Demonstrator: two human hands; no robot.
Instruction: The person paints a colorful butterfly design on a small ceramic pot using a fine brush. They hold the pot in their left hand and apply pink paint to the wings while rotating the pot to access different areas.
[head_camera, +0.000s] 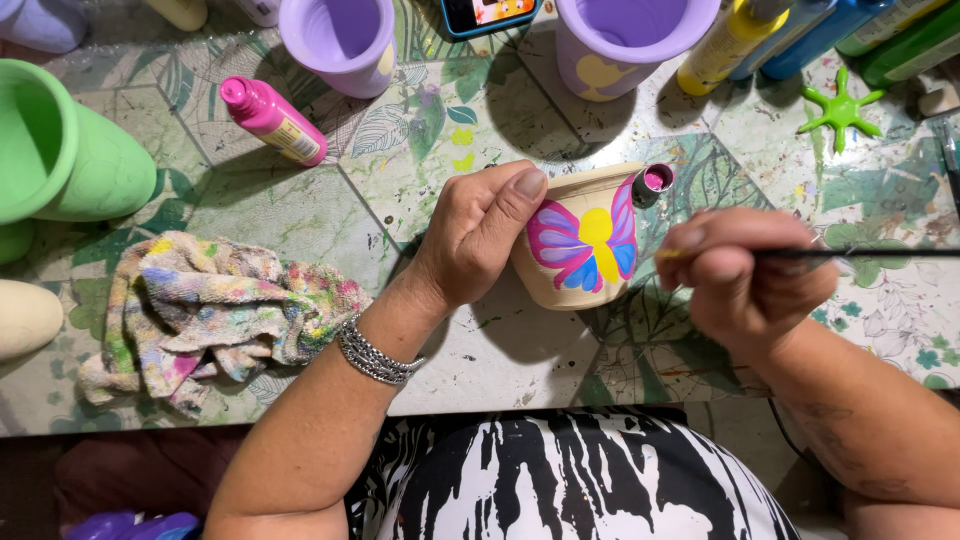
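Note:
My left hand (480, 235) grips a small beige clay pot (580, 245) lying on its side, thumb on its rim. A butterfly with pink, purple and blue wings and a yellow body is painted on the pot. My right hand (745, 275) pinches a thin black paintbrush (850, 253), its tip close to the butterfly's right wing. A small grey cap holding pink paint (654, 181) sits just behind the pot.
A paint-stained rag (215, 310) lies at left, a pink paint bottle (272, 120) behind it. Two purple pots (340, 40) (625, 35), a green pot (65, 150), several paint bottles (800, 40) and a green star shape (840, 112) ring the leaf-patterned table (300, 210).

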